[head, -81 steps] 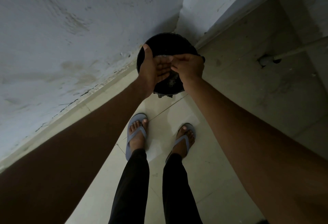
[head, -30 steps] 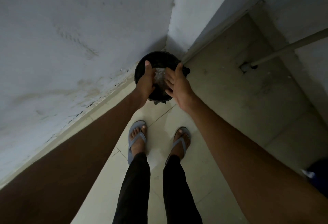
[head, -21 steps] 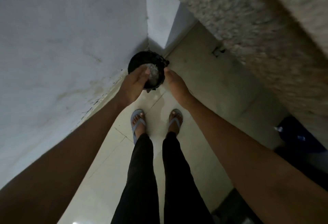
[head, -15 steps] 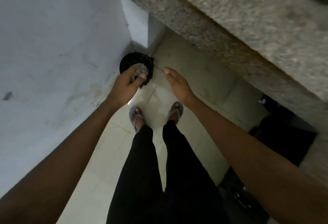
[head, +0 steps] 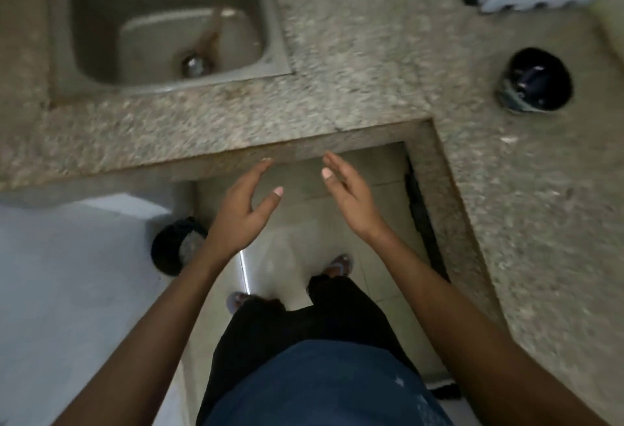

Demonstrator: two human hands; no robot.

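Observation:
My left hand (head: 241,209) and my right hand (head: 351,197) are both held out in front of me with straight fingers and nothing in them, just below the front edge of a speckled stone counter (head: 354,54). A black bin (head: 175,250) with something pale inside stands on the floor by the white wall, to the left of my left forearm, which partly hides it. A steel sink (head: 270,37) is set into the counter at the upper left; a brownish item lies in its basin near the drain.
A dark round object (head: 533,79) sits on the counter at the right. The counter wraps round in an L on my right side. A white wall (head: 67,273) is at my left. My sandalled feet stand on pale floor tiles (head: 293,246).
Both hands have come off the black bin and risen, empty. The view has swung up from the floor corner to the counter and sink. The bin now stands lower left.

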